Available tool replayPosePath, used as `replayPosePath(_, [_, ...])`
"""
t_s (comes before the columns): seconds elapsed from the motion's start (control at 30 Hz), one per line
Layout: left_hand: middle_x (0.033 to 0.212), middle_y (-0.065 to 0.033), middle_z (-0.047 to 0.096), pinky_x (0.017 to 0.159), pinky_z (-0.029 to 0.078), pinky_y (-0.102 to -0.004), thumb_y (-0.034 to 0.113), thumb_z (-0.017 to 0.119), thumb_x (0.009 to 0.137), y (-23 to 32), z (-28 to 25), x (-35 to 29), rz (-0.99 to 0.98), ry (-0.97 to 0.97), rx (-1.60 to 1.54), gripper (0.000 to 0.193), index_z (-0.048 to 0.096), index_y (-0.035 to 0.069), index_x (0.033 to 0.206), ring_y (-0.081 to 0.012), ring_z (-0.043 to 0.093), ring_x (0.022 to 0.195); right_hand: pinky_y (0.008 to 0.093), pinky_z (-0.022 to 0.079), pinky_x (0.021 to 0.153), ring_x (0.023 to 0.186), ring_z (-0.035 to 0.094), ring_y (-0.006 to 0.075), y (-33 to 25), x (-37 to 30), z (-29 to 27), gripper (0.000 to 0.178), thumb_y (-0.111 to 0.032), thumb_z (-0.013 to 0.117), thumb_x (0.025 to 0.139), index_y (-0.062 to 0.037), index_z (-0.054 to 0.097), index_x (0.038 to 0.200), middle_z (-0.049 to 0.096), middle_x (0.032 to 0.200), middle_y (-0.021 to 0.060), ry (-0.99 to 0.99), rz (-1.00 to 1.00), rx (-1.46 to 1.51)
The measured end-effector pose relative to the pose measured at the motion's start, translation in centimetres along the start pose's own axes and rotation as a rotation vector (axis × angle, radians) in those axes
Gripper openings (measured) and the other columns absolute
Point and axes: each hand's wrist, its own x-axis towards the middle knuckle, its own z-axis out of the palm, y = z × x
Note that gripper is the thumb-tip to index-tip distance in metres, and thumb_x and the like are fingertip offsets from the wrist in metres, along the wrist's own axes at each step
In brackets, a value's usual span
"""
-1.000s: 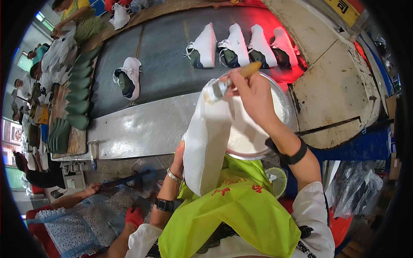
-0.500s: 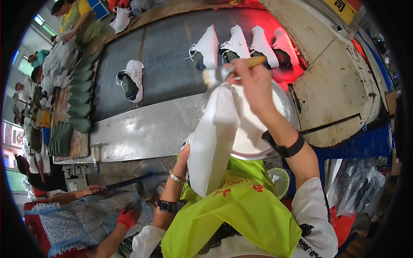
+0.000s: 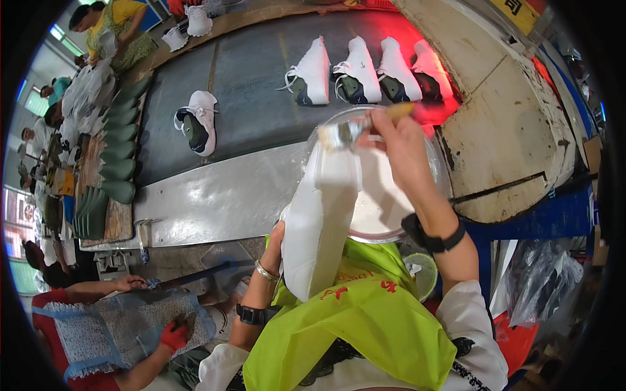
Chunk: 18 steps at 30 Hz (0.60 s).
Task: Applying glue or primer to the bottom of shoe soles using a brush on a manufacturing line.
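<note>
My left hand (image 3: 275, 246) grips a white shoe upper (image 3: 318, 221) from its left side, thumb showing and the other fingers hidden behind it. The upper's pale underside is turned up toward me, with its far end over a round basin (image 3: 377, 237) of white liquid. In my right hand (image 3: 399, 146) is a brush (image 3: 343, 135) with a wooden handle. Its bristles are at the far end of the upper; motion blurs them, and I cannot tell whether they touch it.
Beyond the basin, several white-and-green shoes (image 3: 358, 72) stand on a dark conveyor belt (image 3: 251, 72). A single shoe (image 3: 197, 122) lies farther left. Green insole-shaped pieces (image 3: 119, 163) line a board at left. Another brush (image 3: 144, 241) hangs at the metal ledge (image 3: 215, 207). A person in a blue apron (image 3: 140, 326) sits close on my left.
My right hand and the brush have shifted slightly right and down, nearer the upper's far end. The upper has turned slightly. At left, the seated person's gloved hand has moved left.
</note>
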Motion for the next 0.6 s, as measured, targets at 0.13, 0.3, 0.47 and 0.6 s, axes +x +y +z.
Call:
replayPosePath(0.13, [0.108, -0.0146, 0.062, 0.077, 0.054, -0.0330, 0.043, 0.037, 0.093, 0.9, 1.2, -1.4, 0.074, 0.081, -0.003, 0.053, 0.051, 0.000, 0.121, -0.0213, 0.064, 0.091, 0.0259, 0.053, 0.065, 0.067, 0.059, 0.0111, 1.9, 2.0, -1.2, 0.028, -0.023, 0.052, 0.095, 0.0037, 0.060, 0.095, 0.066, 0.089, 0.0099, 0.053, -0.089, -0.145])
replayPosePath(0.3, [0.102, -0.0163, 0.064, 0.071, 0.056, -0.0328, 0.033, 0.032, 0.095, 1.9, 0.3, -1.9, 0.176, 0.148, 0.027, 0.045, 0.053, -0.002, 0.113, -0.0220, 0.066, 0.085, 0.0240, 0.048, 0.059, 0.064, 0.058, 0.0098, 6.4, -4.0, -0.8, 0.029, -0.019, 0.051, 0.095, 0.0064, 0.065, 0.093, 0.065, 0.081, 0.0076, -0.022, 0.040, -0.313])
replayPosePath(0.47, [0.099, -0.0175, 0.064, 0.070, 0.056, -0.0339, 0.030, 0.032, 0.096, 2.3, -0.9, -1.7, 0.200, 0.087, -0.145, 0.043, 0.055, -0.004, 0.109, -0.0236, 0.066, 0.083, 0.0229, 0.047, 0.064, 0.071, 0.057, 0.0081, 3.1, -3.5, 1.5, 0.020, -0.015, 0.053, 0.095, 0.0018, 0.062, 0.101, 0.066, 0.089, 0.0068, 0.160, -0.293, -0.165])
replayPosePath(0.6, [0.104, -0.0141, 0.064, 0.077, 0.055, -0.0347, 0.035, 0.031, 0.094, 2.0, -0.2, -2.2, 0.205, 0.094, -0.163, 0.048, 0.051, 0.000, 0.120, -0.0233, 0.065, 0.089, 0.0254, 0.049, 0.070, 0.077, 0.061, 0.0129, 1.1, -1.9, 3.1, 0.017, -0.012, 0.054, 0.093, -0.0013, 0.063, 0.102, 0.067, 0.093, 0.0088, -0.036, -0.433, -0.196])
